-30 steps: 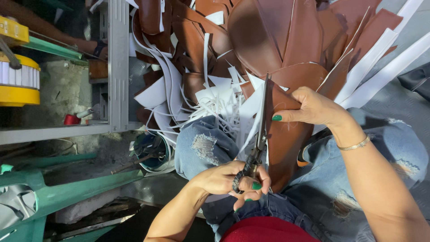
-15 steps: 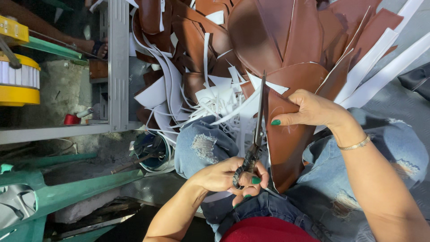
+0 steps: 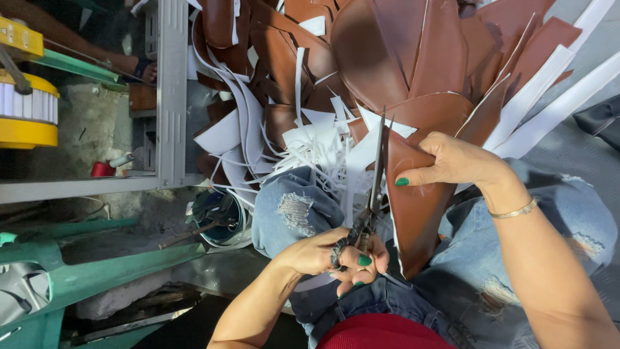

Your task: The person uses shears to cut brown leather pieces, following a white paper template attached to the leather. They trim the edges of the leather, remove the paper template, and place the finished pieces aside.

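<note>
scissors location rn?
Head view, centre: scissors gripped by the left hand above the lap, blades along the brown leather piece that the right hand holds.

Both hands, left hand (image 3: 329, 255) and right hand (image 3: 455, 161): green-painted nails. Right wrist: thin gold bracelet (image 3: 513, 211). Ripped blue jeans (image 3: 297, 207); red top (image 3: 381, 333).

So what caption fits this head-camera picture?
Left hand works scissors along a brown leather piece held by the right hand.
</note>
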